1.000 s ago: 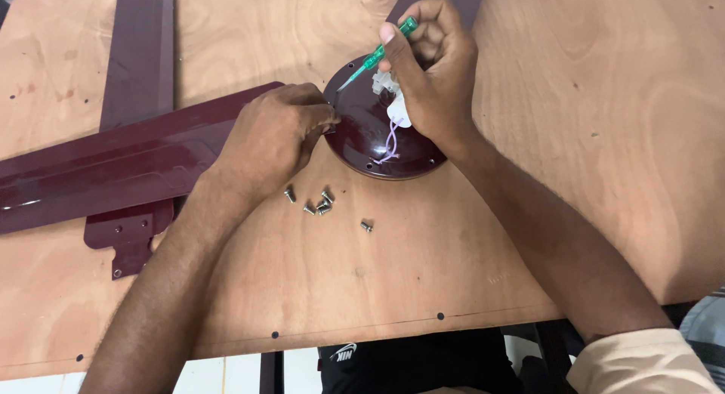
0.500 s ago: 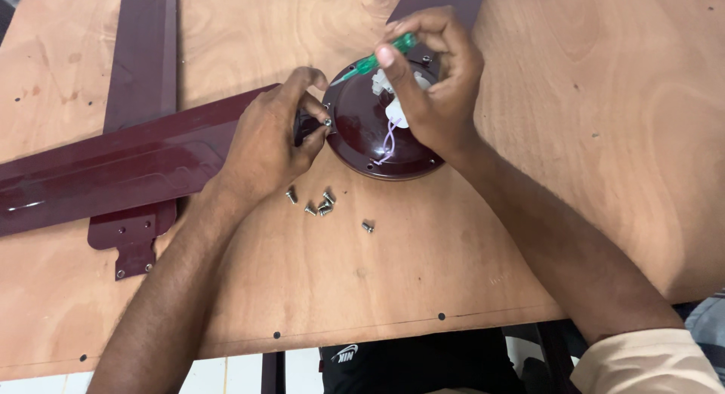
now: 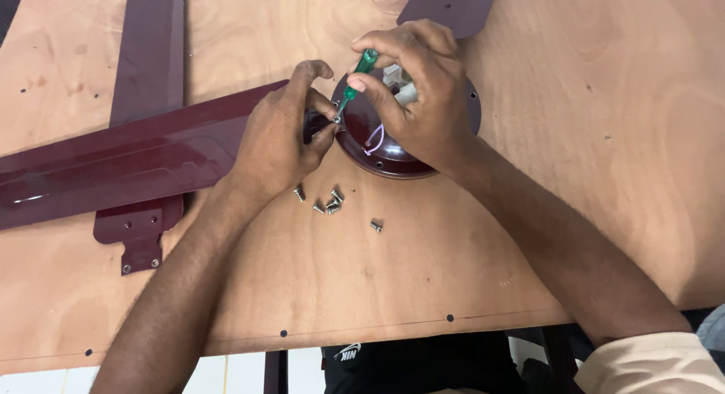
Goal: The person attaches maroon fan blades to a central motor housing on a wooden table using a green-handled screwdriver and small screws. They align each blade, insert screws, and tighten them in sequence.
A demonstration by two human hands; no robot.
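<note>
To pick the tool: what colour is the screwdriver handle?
Green, on the screwdriver; head view.

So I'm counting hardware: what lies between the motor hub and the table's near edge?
Loose screws on bare plywood table, below the hub, head view.

On the desk, the round motor housing sits right of the long blade; loose screws lie before it.

Right hand gripping screwdriver, left hand steadying screw
</note>
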